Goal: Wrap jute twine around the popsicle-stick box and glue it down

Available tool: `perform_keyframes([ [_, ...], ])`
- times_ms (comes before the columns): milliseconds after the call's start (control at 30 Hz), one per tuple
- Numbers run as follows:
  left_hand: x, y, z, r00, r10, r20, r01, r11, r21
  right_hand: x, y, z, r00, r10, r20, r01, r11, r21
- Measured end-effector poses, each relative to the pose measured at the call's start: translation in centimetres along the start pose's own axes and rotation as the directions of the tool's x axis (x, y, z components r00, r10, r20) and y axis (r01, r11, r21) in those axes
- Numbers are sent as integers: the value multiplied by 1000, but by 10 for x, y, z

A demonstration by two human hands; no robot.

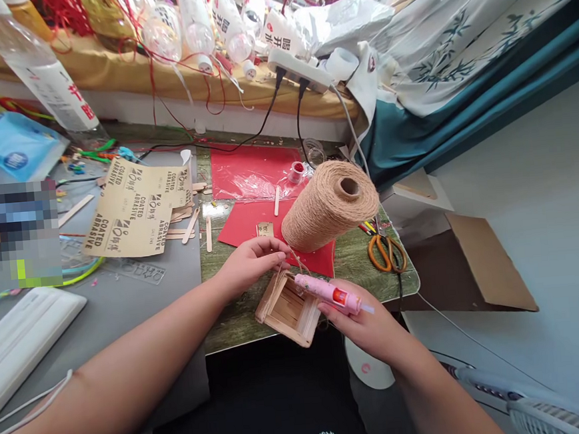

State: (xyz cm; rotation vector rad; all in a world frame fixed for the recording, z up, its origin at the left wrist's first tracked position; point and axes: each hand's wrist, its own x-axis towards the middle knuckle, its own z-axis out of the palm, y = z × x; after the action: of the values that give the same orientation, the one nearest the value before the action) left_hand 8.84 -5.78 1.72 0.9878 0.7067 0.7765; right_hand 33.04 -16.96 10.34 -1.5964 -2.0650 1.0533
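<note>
My left hand (256, 263) pinches a thin strand of twine (299, 262) just above the far corner of a small wooden stick box (283, 331). The box is tilted at the table's front edge, its open side facing up toward me. In my right hand (361, 325) is a pink glue gun (325, 290), held over the box's right side with its tip pointing left toward the strand. A large spool of twine (319, 208) stands just behind both hands. Whether my right fingers also touch the box is hidden.
Orange-handled scissors (386, 253) lie right of the spool. Red sheets (250, 223) are under and behind it. Sandpaper (136, 209) and wooden sticks (208, 233) lie left. A power strip (300, 69) with hanging cords and bottles (49, 89) line the back. A cardboard box (488, 261) stands right.
</note>
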Motion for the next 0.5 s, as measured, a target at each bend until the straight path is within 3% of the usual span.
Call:
perform_keyframes([
  [500,-1,2,2,1000,-3,9,2,1000,14,-3,3,1,999,0,-38,3,997,80],
])
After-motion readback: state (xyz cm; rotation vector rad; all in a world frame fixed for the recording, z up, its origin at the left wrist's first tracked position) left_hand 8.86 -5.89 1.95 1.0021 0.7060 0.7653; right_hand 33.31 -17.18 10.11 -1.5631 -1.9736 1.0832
